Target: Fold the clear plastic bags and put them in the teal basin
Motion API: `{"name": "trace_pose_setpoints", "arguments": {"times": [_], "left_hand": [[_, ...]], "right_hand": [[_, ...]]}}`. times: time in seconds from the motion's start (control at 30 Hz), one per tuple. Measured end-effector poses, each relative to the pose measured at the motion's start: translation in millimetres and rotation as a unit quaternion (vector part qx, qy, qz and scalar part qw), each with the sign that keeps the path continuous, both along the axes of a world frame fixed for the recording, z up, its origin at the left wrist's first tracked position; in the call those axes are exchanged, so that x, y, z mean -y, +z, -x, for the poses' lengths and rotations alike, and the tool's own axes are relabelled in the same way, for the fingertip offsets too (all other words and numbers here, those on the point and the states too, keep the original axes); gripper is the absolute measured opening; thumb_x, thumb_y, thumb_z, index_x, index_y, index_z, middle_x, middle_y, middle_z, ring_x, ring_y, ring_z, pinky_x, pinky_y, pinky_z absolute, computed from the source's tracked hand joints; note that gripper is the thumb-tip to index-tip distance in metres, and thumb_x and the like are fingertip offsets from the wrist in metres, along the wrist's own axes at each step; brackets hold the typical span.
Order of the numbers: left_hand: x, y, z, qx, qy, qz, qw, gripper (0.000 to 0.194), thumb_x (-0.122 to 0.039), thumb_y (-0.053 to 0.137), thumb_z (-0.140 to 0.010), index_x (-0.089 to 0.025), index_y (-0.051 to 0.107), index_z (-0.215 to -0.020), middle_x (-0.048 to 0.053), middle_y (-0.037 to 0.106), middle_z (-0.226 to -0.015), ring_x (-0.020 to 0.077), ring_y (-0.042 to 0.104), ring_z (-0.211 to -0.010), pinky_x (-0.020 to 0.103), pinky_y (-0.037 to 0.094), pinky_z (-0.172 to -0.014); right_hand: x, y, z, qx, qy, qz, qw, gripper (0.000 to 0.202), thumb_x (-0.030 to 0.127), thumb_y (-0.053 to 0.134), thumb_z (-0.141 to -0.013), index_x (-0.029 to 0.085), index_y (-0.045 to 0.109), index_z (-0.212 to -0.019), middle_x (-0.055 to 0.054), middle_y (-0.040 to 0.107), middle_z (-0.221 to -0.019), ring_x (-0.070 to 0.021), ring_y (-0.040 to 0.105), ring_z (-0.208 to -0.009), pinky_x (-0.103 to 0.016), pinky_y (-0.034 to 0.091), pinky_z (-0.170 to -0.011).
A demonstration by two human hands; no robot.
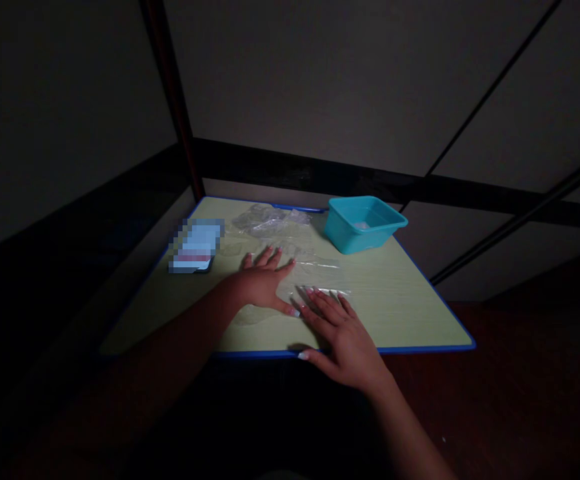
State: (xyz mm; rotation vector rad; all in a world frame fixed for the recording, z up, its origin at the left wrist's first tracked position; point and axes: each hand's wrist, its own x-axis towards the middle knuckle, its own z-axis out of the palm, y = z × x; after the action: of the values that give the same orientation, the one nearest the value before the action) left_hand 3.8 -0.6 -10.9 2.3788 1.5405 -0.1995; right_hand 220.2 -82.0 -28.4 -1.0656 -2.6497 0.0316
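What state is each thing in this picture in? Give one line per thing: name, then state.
Left hand: open, palm down, fingers spread over the clear plastic
Right hand: open, palm down, thumb out to the side
Clear plastic: spread out, somewhat wrinkled
Far plastic: crumpled
Teal container: upright, uncovered
Phone: screen lit, its content pixelated

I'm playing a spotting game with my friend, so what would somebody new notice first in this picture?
Probably the bright turquoise tub at the table's back right, since its color stands out in the dark room. The lit, pixelated screen near the left edge might come next. Then there's the left hand, fingers spread over clear plastic in the middle, with the right hand nearer the front edge.
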Motion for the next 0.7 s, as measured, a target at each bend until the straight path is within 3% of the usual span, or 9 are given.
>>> {"name": "trace_pose_setpoints", "arguments": {"times": [0.17, 0.3, 0.4, 0.53, 0.7], "left_hand": [[-1.0, -2.3, 1.3, 0.003, -0.007, 0.006, 1.0, 0.119, -0.081, 0.055, -0.053, -0.028, 0.003, -0.146, 0.016, -0.008, -0.151, 0.0377, -0.014, -0.136, 0.065, 0.003, -0.101], [-2.5, -2.5, 2.5, 0.026, -0.008, -0.014, 1.0, 0.108, -0.079, 0.05, -0.061, -0.028, 0.006, -0.146, 0.015, -0.008, -0.151, 0.0369, -0.012, -0.137, 0.064, 0.003, -0.102], [-1.9, -1.2, 1.6, 0.044, -0.016, -0.034, 0.998, 0.106, -0.078, 0.049, -0.064, -0.028, 0.004, -0.146, 0.015, -0.009, -0.151, 0.0361, -0.011, -0.137, 0.063, 0.003, -0.102], [0.4, -2.8, -2.3, 0.036, -0.031, -0.021, 0.999, 0.113, -0.079, 0.053, -0.058, -0.027, 0.005, -0.146, 0.015, -0.01, -0.151, 0.0375, -0.011, -0.137, 0.064, 0.002, -0.101], [-0.2, -12.1, -6.2, 0.046, -0.043, -0.044, 0.997, 0.109, -0.079, 0.051, -0.061, -0.028, 0.007, -0.146, 0.013, -0.008, -0.151, 0.0363, -0.01, -0.137, 0.064, -0.001, -0.102]], "right_hand": [[10.1, -14.1, -12.4, -0.073, -0.005, -0.057, 0.996, 0.045, 0.04, 0.05, -0.085, 0.023, 0.053, -0.127, -0.01, 0.049, -0.134, -0.0265, 0.037, -0.128, -0.051, 0.027, -0.106], [18.5, -23.2, -20.3, -0.088, -0.047, -0.068, 0.993, 0.046, 0.032, 0.049, -0.086, 0.02, 0.048, -0.131, -0.012, 0.051, -0.131, -0.0247, 0.042, -0.125, -0.048, 0.029, -0.105], [20.6, -21.8, -21.6, -0.07, -0.083, -0.052, 0.993, 0.049, 0.033, 0.047, -0.088, 0.019, 0.042, -0.135, -0.011, 0.049, -0.134, -0.0236, 0.04, -0.127, -0.047, 0.027, -0.107], [19.1, -15.4, -16.3, -0.013, -0.128, -0.021, 0.992, 0.059, 0.038, 0.043, -0.089, 0.018, 0.028, -0.143, -0.011, 0.035, -0.145, -0.0235, 0.031, -0.133, -0.051, 0.018, -0.109], [16.3, -14.1, -9.6, 0.038, -0.132, 0.002, 0.991, 0.063, 0.042, 0.041, -0.09, 0.018, 0.022, -0.145, -0.011, 0.03, -0.146, -0.024, 0.028, -0.135, -0.052, 0.013, -0.109]]}}
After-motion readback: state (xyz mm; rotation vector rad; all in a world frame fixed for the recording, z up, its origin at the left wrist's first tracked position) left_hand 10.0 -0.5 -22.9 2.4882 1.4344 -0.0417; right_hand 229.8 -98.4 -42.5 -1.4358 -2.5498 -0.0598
